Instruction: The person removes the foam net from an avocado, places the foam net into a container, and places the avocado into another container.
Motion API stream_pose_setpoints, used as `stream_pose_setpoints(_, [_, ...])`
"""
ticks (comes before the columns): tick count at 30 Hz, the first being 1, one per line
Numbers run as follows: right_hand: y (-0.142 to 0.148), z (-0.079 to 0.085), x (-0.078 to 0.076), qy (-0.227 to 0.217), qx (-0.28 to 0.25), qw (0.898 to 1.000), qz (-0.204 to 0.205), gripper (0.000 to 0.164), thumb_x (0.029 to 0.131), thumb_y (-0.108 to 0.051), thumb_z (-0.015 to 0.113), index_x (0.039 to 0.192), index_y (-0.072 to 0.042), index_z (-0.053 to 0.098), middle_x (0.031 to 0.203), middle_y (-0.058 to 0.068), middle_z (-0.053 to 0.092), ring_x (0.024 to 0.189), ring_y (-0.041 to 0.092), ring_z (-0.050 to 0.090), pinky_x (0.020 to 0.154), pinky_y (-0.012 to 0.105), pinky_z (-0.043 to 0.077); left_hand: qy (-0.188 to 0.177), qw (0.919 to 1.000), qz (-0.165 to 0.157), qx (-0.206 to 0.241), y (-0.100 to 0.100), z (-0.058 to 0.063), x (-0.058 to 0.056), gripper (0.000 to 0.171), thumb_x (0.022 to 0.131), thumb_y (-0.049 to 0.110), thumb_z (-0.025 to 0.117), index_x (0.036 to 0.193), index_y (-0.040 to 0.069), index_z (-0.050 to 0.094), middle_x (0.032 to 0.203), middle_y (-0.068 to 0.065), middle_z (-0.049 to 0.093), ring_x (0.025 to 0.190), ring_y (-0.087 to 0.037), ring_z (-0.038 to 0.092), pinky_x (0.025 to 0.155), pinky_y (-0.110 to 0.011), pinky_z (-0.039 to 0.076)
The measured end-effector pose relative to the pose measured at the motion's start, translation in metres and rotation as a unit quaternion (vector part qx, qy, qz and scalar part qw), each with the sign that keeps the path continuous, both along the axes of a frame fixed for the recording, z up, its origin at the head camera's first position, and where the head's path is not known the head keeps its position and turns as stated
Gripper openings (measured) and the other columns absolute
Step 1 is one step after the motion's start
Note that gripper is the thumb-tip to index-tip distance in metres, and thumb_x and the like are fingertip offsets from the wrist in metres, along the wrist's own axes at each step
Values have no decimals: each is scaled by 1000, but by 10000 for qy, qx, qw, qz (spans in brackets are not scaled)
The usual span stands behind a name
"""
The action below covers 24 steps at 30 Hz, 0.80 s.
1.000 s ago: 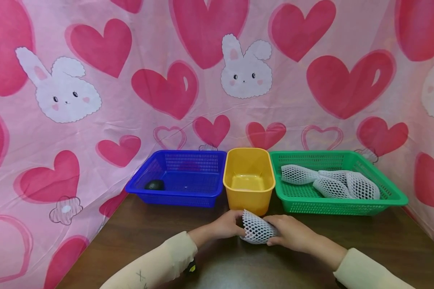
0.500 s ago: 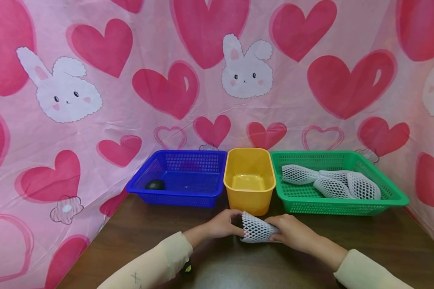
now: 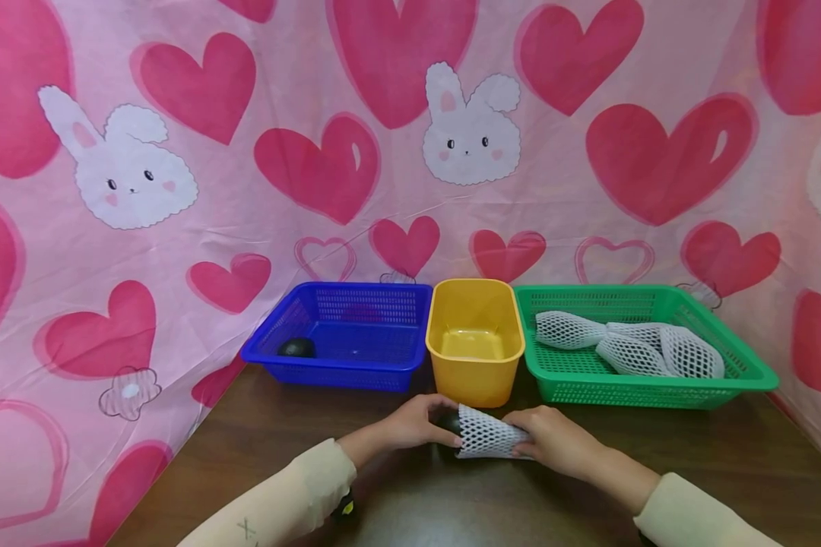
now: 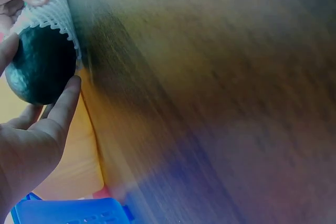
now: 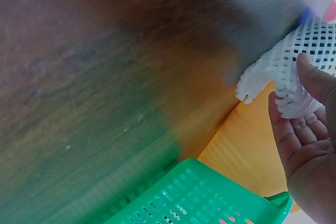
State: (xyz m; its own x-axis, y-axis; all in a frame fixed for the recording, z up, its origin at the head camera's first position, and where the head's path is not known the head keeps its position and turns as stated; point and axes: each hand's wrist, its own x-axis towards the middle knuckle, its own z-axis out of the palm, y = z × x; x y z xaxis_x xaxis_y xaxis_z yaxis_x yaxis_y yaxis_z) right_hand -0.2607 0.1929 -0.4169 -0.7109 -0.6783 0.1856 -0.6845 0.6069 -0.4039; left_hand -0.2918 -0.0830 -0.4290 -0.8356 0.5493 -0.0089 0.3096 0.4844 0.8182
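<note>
A dark green avocado [image 4: 43, 69] sits partly inside a white foam net sleeve [image 3: 489, 436], just in front of the yellow bin. My left hand [image 3: 413, 422] grips the avocado's bare end, thumb and fingers spread around it in the left wrist view. On the other side, my right hand [image 3: 557, 439] pinches the sleeve near its right end, thumb on top of the mesh [image 5: 315, 43]. That end of the net hangs loose and crumpled past the fingers in the right wrist view. Inside the mesh, the rest of the avocado is mostly hidden.
A blue basket [image 3: 345, 374] at the left holds another avocado [image 3: 297, 347]. The yellow bin [image 3: 475, 380] stands in the middle. To the right, a green basket [image 3: 629, 391] holds several white foam nets [image 3: 632, 355]. The brown table [image 3: 246, 448] meets a pink heart-print cloth behind.
My left hand has shifted slightly left with the avocado, and more of its dark skin shows outside the net. My right hand keeps hold of the sleeve, which looks flatter at its right end.
</note>
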Motion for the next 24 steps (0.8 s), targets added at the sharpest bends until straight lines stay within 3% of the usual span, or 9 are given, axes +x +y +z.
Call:
stream_pose_setpoints(10, [-3, 1, -2, 57, 127, 9998, 110, 36, 78, -18, 82, 110, -11, 69, 101, -9, 66, 85, 5, 59, 77, 33, 53, 101, 9998, -44, -145, -1, 2, 1, 49, 76, 20, 83, 119, 6, 64, 109, 3, 65, 101, -13, 58, 96, -35, 44])
stream_pose_setpoints(17, [-6, 0, -3, -45, 194, 9997, 149, 33, 77, -14, 82, 106, -11, 69, 97, -10, 66, 81, 3, 58, 74, 30, 53, 172, 9980, -347, -494, 2, 4, -1, 56, 78, 26, 82, 127, 8, 61, 105, 9, 61, 95, -9, 54, 91, -27, 44])
stream_pose_setpoints(24, [-7, -1, -3, 72, 113, 9997, 193, 26, 76, -10, 82, 99, -13, 70, 91, -12, 66, 77, 1, 59, 69, 28, 53, 319, 9972, -333, -589, 2, 4, -2, 58, 75, 27, 83, 125, 7, 63, 104, 8, 62, 94, -8, 54, 89, -26, 45])
